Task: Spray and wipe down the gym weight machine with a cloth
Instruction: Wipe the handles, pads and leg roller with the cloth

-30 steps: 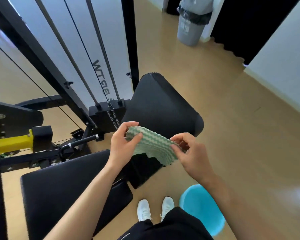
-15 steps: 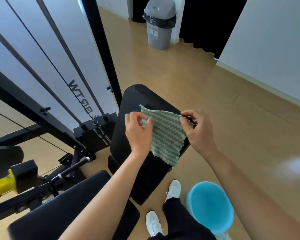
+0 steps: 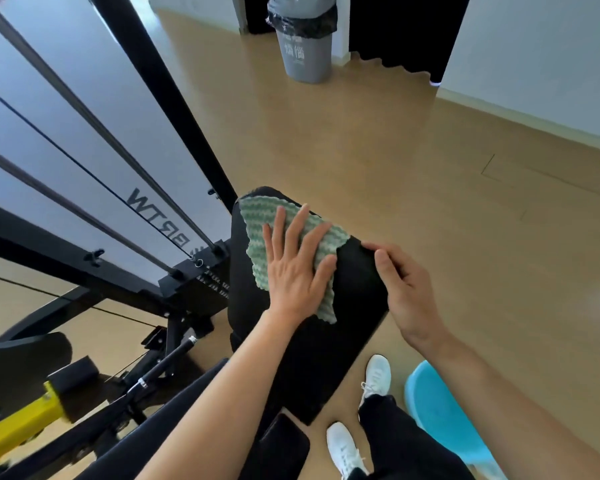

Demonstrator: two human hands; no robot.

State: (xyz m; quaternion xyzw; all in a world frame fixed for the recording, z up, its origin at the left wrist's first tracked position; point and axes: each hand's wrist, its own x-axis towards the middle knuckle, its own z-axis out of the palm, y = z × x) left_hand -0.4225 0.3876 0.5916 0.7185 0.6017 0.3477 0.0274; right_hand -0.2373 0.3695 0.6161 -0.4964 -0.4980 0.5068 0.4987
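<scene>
Okay, left hand (image 3: 297,271) lay flat, fingers straight and spread, pressing the green-white cloth (image 3: 257,211) onto the top end of the black backrest pad (image 3: 326,358). Right hand (image 3: 406,289) gripped the pad's right edge, fingers curled over it. Blue bucket (image 3: 440,410) sat on the floor near the feet.

A single wide-angle view looks out from the person's head, facing forward and steeply down. It sits close above the black padded backrest (image 3: 312,368) of the weight machine, within arm's reach. Both forearms enter from the bottom edge, and the left hand (image 3: 291,275) and right hand (image 3: 409,292) fall near the centre. The white shoes (image 3: 376,375) lie almost straight beneath the lens. The black steel upright (image 3: 160,98) slants across the left side, and the grey lidded bin (image 3: 305,46) stands far off at the top edge, across the tan floor (image 3: 430,202).
</scene>
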